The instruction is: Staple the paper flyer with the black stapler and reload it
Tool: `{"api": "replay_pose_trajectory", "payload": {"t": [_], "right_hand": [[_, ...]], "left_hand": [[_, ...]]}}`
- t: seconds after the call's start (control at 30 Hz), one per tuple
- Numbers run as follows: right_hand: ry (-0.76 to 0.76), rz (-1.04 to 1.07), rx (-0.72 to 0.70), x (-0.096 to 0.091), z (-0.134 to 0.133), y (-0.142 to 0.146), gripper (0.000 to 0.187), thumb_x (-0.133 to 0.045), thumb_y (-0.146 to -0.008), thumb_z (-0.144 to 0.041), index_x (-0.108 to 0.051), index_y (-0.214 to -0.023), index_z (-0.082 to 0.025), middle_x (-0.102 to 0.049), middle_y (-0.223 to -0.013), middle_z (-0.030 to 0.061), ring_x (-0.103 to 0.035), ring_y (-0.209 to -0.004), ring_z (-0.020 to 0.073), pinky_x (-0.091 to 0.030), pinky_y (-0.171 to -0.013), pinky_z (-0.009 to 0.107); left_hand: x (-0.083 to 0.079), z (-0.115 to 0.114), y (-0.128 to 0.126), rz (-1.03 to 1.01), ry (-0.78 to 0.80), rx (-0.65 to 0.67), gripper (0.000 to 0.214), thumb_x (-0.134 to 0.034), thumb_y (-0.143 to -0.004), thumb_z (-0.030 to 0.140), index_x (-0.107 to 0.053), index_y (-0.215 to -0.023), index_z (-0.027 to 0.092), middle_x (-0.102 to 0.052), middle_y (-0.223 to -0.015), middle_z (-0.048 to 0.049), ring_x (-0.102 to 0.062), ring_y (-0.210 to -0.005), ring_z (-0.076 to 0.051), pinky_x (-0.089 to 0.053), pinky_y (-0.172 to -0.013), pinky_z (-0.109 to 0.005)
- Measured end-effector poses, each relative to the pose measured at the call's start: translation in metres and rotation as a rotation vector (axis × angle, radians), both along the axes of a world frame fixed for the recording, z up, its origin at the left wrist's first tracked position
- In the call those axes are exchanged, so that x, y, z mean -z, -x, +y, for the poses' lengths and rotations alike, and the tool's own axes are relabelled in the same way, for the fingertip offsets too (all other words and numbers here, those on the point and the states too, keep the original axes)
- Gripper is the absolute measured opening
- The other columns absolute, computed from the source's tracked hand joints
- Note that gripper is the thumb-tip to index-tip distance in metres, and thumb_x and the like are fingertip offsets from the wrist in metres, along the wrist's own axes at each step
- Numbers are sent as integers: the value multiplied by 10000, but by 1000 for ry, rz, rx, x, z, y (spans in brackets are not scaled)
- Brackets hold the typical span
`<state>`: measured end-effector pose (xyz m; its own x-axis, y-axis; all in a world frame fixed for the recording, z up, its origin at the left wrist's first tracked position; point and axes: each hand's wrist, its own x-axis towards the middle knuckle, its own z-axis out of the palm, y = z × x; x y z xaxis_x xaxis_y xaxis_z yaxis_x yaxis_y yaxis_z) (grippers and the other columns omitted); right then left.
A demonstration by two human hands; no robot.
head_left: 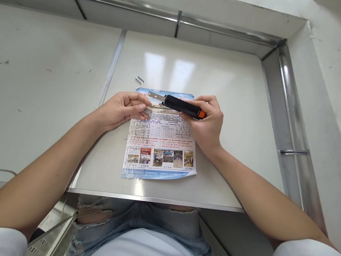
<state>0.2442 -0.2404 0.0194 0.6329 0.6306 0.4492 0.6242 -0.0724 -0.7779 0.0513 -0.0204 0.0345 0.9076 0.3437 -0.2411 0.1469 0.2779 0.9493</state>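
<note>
My right hand (206, 120) is wrapped round a black stapler (177, 104) with an orange end. The stapler's bare metal part points left, toward my left fingers. Between the thumb and fingers of my left hand (125, 108) is a small grey strip of staples (147, 111). Both hands are over a printed leaflet (165, 176) lying flat on the table. Rows of staples run down the leaflet's left side, and a few more show at its upper right. Its lower right corner curls up.
Two short staple strips (139, 80) lie just beyond the leaflet on the white table (230, 85). Loose bent staples (1, 62) are scattered on the left panel, past a metal seam (116, 58). A raised ledge with metal trim (231, 30) borders the back and right.
</note>
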Motion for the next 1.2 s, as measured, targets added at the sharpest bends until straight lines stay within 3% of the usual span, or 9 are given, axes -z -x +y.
{"api": "replay_pose_trajectory", "payload": {"t": [0.6,1.03,1.2], "right_hand": [[50,78,-129,1,0,4,231,-913,-768,-290,-819,-978,-268,-725,-1038,25,-720,-975,233,-638,-878,437],[161,48,-101,5,1,0,192,-847,-730,-232,-717,-871,-248,-689,-988,32,-658,-938,249,-575,-789,411],[189,-13,-96,4,0,2,214,-818,-768,-272,-720,-958,-268,-682,-1017,43,-645,-996,276,-585,-883,475]], "left_hand": [[-8,-3,2,26,-144,209,311,-917,-869,433,-832,-1057,200,-827,-977,-95,-813,-803,-191,-713,-753,-254],[-7,-3,3,21,-111,223,329,-944,-836,417,-821,-1063,211,-846,-1025,-106,-824,-800,-213,-711,-728,-275],[-10,-6,2,14,-100,180,335,-982,-785,391,-824,-1010,199,-841,-984,-112,-833,-855,-252,-726,-787,-339]]}}
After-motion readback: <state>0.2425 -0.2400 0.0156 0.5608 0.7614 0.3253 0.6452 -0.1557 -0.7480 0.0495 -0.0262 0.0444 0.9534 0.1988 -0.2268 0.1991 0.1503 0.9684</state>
